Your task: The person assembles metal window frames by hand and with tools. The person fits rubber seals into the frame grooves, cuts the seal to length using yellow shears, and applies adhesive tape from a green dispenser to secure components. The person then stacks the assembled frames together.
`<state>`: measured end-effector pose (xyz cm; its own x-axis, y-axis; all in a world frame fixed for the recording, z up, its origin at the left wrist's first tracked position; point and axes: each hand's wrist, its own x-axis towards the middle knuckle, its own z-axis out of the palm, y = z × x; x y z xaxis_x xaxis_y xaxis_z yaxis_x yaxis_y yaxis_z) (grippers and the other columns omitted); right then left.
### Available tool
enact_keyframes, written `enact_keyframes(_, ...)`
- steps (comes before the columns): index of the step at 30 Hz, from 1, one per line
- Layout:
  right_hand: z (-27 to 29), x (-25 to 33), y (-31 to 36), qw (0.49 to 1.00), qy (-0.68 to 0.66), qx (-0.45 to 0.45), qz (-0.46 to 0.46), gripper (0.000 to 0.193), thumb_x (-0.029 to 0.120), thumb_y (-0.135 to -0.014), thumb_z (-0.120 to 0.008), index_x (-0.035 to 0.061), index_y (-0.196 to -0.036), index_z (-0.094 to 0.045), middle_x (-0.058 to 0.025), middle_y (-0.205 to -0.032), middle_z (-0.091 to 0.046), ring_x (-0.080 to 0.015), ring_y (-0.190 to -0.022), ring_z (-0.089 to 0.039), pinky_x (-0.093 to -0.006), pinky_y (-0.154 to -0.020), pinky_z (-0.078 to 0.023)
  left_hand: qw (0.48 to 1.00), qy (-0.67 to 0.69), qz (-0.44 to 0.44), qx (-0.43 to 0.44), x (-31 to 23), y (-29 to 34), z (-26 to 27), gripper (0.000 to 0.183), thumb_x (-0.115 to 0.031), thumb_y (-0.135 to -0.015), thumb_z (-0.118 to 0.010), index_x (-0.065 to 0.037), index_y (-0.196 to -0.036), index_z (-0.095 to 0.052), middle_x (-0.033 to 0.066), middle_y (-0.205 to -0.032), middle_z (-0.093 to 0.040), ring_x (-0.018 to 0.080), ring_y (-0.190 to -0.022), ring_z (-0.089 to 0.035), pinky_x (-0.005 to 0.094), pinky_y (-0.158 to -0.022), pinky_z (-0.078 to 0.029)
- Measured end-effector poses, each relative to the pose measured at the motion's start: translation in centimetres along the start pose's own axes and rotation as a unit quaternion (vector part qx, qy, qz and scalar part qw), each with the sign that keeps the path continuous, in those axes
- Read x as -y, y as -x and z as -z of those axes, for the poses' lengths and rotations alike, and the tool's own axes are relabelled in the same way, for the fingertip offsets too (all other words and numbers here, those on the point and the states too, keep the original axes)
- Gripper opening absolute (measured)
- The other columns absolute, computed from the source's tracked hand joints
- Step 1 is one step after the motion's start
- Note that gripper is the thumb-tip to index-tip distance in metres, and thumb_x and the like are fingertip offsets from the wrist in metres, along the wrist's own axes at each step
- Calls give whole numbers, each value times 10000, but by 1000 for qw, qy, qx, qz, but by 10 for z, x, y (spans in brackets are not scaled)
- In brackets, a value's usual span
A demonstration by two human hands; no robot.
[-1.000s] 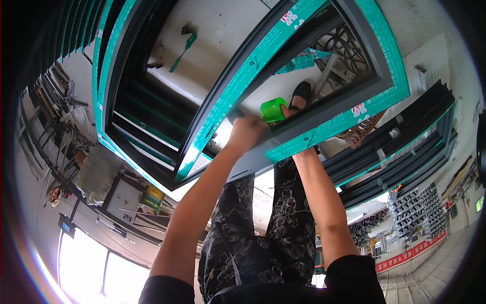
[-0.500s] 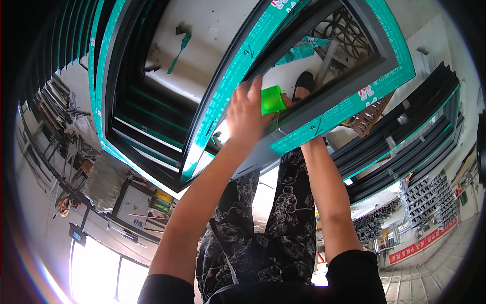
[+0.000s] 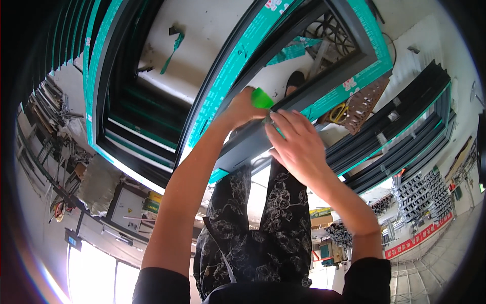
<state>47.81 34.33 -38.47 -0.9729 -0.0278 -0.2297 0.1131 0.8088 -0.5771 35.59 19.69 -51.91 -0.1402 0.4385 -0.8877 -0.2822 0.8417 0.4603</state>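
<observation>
Gripping a small green tool (image 3: 261,98) in my left hand (image 3: 242,107), I press it against the dark window frame (image 3: 283,109); my right hand (image 3: 298,147) rests open-fingered just beside it.

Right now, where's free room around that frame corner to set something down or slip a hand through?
Bare patches: the pale floor inside the left frame opening, bordered by the teal-taped rail; a smaller pale patch inside the right frame, near the shoe. Crowded: the corner where the left hand grips the green tool and the right hand presses the dark frame; stacked profiles fill the right.
</observation>
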Motion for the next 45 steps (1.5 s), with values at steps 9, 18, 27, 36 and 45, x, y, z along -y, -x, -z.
enact_keyframes(9,-30,-39,-33,984,100,117,95,213,155,-749,-669,64,-940,-690,-35,-878,-623,-189,-919,-582,-339,-873,-432,992,123,18,2,7,9,27,595,-236,-719,-849,25,-1169,-560,98,-921,-669,179,-831,-642,325,-720,-513)
enact_keyframes(18,-23,-38,-21,989,96,89,64,207,129,-711,-673,54,-901,-705,-50,-933,-619,-206,-1010,-559,-398,-971,-411,988,155,-15,-18,-44,101,17,737,-253,-712,-846,-4,-1323,-519,84,-1109,-639,162,-1007,-591,309,-905,-477)
enact_keyframes(27,-63,15,76,228,-875,1,-426,463,434,-1014,-510,40,-1256,-533,-90,-1166,-626,-200,-1037,-632,-409,-920,-525,961,-65,-237,-124,-45,122,-49,557,-234,-631,-822,-53,-1116,-616,144,-1163,-573,349,-1109,-529,453,-949,-431)
enact_keyframes(36,-103,-4,111,252,-780,-76,-567,405,360,-986,-582,44,-1236,-545,-110,-1121,-637,-228,-990,-657,-403,-848,-578,973,14,-194,-122,-21,93,-24,356,-158,-836,-740,-39,-1143,-605,109,-1155,-586,251,-1095,-581,385,-942,-468)
enact_keyframes(45,-147,-77,-16,387,-802,-95,-445,351,416,-948,-626,75,-1034,-613,-72,-898,-678,-166,-740,-660,-295,-601,-553,926,-224,-248,-177,-21,4,-20,499,-92,-790,-734,-72,-1255,-555,187,-1185,-573,399,-1072,-577,414,-883,-506)
